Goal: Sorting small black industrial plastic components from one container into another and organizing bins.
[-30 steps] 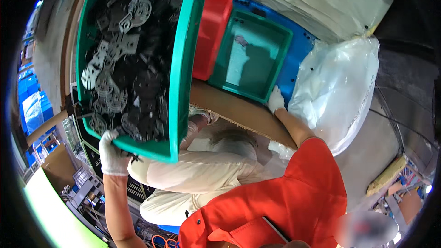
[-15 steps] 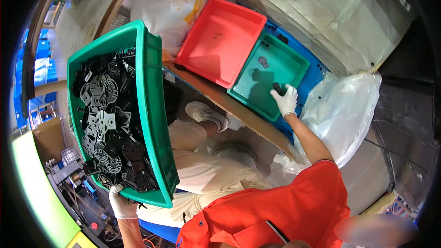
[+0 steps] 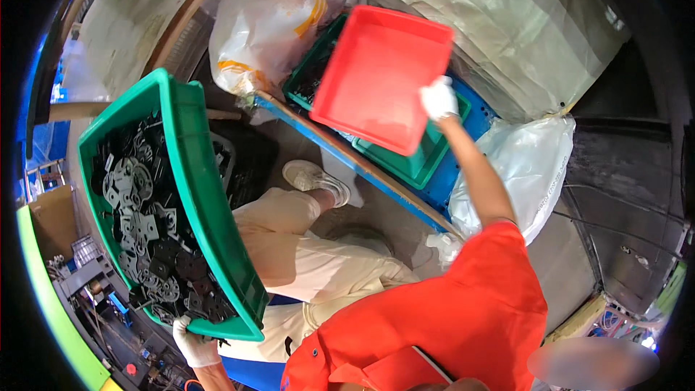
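Note:
My left hand (image 3: 195, 346), in a white glove, has its fingers closed on the near rim of a large green bin (image 3: 190, 174). That bin is heaped with flat black and grey metal parts (image 3: 137, 224). Across to the right, my gloved right hand (image 3: 439, 99) grips the right edge of a shallow red tray (image 3: 384, 76). The tray looks empty and is held tilted above a green tray (image 3: 433, 163), covering most of it. To the left, the red tray partly hides another green bin (image 3: 298, 90) with dark parts inside.
A blue surface with a raised front edge (image 3: 340, 152) carries the trays. Plastic bags stand around it: a white one with orange marks (image 3: 268, 22), a large pale sheet (image 3: 499, 22) behind, and a white bag (image 3: 514, 166) at the right. My legs and shoe (image 3: 316, 179) are below.
My right hand has gone from the green tray to the red tray's edge. The red tray has lifted and shifted right, uncovering a bin of dark parts. My left hand stays on its bin.

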Demonstrator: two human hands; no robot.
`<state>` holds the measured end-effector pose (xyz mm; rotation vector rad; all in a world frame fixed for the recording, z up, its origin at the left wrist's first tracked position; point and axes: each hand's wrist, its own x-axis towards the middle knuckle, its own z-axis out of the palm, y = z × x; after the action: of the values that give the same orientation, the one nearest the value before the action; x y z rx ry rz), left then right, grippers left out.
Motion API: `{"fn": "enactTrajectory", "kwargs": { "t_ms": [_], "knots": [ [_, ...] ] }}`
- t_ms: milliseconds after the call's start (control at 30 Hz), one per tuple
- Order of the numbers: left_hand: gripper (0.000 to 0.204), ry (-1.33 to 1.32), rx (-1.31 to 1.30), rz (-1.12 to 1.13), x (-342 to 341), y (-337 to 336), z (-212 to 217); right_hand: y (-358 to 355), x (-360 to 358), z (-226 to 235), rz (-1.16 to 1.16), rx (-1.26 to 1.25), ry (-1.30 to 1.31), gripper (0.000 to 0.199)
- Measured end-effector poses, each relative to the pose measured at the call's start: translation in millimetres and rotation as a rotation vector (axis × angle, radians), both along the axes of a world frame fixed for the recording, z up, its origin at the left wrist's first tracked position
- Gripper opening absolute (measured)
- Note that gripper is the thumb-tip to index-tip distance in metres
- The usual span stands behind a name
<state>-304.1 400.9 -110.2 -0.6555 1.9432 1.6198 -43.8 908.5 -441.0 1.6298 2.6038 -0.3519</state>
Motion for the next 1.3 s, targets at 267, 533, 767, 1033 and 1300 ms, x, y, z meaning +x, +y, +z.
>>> {"fn": "enactTrajectory", "kwargs": {
  "t_ms": [267, 533, 767, 1033, 1300],
  "knots": [
    [0.011, -0.062, 0.164, -0.065, -40.3, -27.4, -25.3, -56.8, 223.4, 139.7, -0.55, -0.042, -0.054, 0.039],
    [0.013, -0.026, 0.203, -0.109, -80.4, -97.4, -58.0, -90.4, 278.3, 39.2, -0.688, -0.061, -0.216, 0.031],
    [0.009, 0.004, 0.136, -0.012, -67.6, -87.2, -56.6, -105.2, 277.0, 18.6, -0.73, -0.054, -0.339, 0.025],
    [0.009, -0.045, 0.089, 0.132, -67.4, -104.4, -70.1, -84.3, 171.7, 88.8, -0.43, 0.218, -0.54, 0.015],
    [0.012, -0.041, 0.016, 0.232, -41.5, -48.8, -59.4, -32.9, -35.3, -59.1, 0.598, 0.219, 0.067, 0.04]
  ]
}}
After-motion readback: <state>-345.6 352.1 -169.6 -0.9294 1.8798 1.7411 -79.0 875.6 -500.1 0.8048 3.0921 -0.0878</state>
